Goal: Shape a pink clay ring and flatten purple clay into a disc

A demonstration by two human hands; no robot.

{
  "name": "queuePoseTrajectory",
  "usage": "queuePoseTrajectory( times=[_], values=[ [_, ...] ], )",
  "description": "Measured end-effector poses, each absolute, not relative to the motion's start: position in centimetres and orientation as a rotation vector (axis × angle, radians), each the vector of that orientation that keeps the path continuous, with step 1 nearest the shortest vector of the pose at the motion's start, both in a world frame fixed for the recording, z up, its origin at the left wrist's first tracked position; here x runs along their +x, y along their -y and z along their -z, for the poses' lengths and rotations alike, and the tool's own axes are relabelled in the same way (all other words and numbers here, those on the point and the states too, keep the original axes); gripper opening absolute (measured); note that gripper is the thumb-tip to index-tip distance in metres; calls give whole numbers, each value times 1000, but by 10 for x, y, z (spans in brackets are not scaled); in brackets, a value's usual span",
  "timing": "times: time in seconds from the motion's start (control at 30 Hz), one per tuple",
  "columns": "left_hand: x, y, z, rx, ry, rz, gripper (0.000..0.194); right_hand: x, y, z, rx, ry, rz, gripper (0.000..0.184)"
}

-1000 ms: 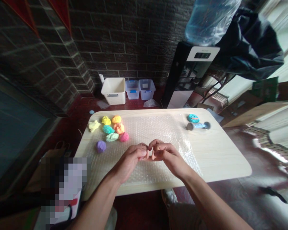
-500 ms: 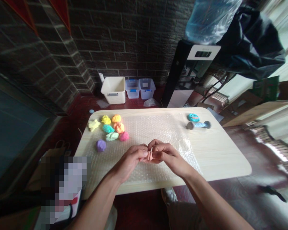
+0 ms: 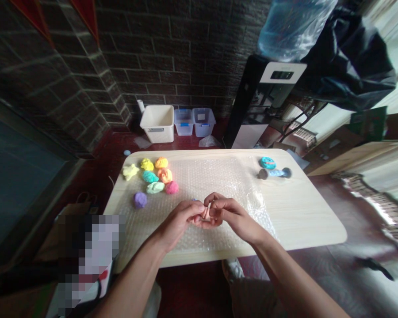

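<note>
My left hand and my right hand meet above the bubble wrap at the near middle of the table. Both are closed, with thumbs and fingertips pinched together. Whatever lies between them is small and mostly hidden by the fingers; a bit of blue shows just beyond the left fingertips. To the left of the hands are lumps that look like modelling clay: a pink ball, a purple ball, a pale green lump, a teal lump and an orange lump.
Yellow lumps sit at the table's far left. At the far right are a teal disc and a grey-ended, dumbbell-shaped piece. Beyond the table stand a white bin, clear boxes and a water dispenser.
The fingers have shifted slightly around each other, and a bit of blue now shows past the left fingertips. The lumps on the table stay in place.
</note>
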State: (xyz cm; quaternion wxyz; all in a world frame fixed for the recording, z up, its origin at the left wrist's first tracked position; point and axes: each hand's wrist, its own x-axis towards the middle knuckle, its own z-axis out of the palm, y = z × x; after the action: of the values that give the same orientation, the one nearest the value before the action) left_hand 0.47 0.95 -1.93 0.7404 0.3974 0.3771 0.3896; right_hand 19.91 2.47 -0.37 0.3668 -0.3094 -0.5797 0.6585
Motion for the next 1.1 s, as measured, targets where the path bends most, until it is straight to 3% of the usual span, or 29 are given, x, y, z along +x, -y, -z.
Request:
queuePoseTrajectory(
  times=[0.23, 1.1],
  values=[
    [8, -13, 24, 712, -839, -1006, 39, 195, -27, 16, -982, 1326, -1683, 32],
    [9, -10, 24, 887, -917, -929, 38, 194, -26, 9, -917, 1430, -1771, 39]
  ],
)
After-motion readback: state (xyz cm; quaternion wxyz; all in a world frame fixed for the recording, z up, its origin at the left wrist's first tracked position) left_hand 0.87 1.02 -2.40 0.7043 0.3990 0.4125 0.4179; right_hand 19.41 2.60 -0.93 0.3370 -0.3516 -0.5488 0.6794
